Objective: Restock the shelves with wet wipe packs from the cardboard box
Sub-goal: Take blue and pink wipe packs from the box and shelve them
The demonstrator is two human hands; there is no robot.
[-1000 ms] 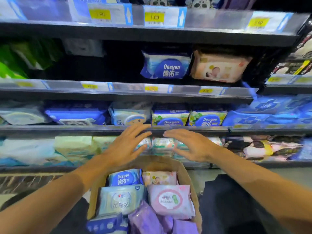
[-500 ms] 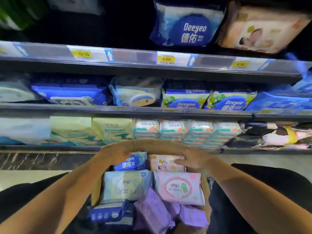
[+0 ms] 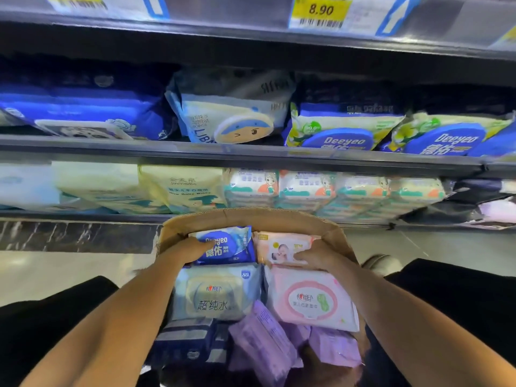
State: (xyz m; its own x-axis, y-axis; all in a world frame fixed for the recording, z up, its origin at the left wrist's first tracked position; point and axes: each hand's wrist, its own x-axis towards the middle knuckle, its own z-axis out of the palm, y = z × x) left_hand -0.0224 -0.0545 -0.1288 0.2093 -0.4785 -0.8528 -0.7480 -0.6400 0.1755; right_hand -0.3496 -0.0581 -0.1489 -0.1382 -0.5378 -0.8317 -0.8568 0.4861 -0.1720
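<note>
- Head view: a cardboard box [image 3: 251,216] sits low between the person's knees, right against the foot of the shelves [image 3: 251,155], packed with wet wipe packs.
- Left hand [image 3: 187,251] lies on the blue pack [image 3: 231,245] at the box's far left corner, fingers laid over its near edge; whether they have curled under it cannot be told.
- Right hand [image 3: 317,256] rests on the pink baby pack [image 3: 282,247] at the far right corner, fingers spread flat across its front, no visible pinch.
- Nearer the person lie a pale blue pack [image 3: 217,294] and a pink pack with a round lid [image 3: 310,300], with purple packs [image 3: 262,339] tumbled at the near edge.
- The shelves hold rows of similar packs; the middle shelf shows blue-and-green packs [image 3: 335,129] at its front edge, and the bottom shelf a row of small stacked packs [image 3: 307,188].
- A yellow price tag [image 3: 319,9] hangs on the upper shelf rail.
- Handling, as a judgement: these packs look soft, pillowy and moderately heavy with moisture, wrapped in slick film that slides easily. Gripping across the short sides, thumb on top and fingers underneath, should hold better than pinching the crimped end seal. The hard flip lid gives a firmer spot. They will sag if held by one end.
</note>
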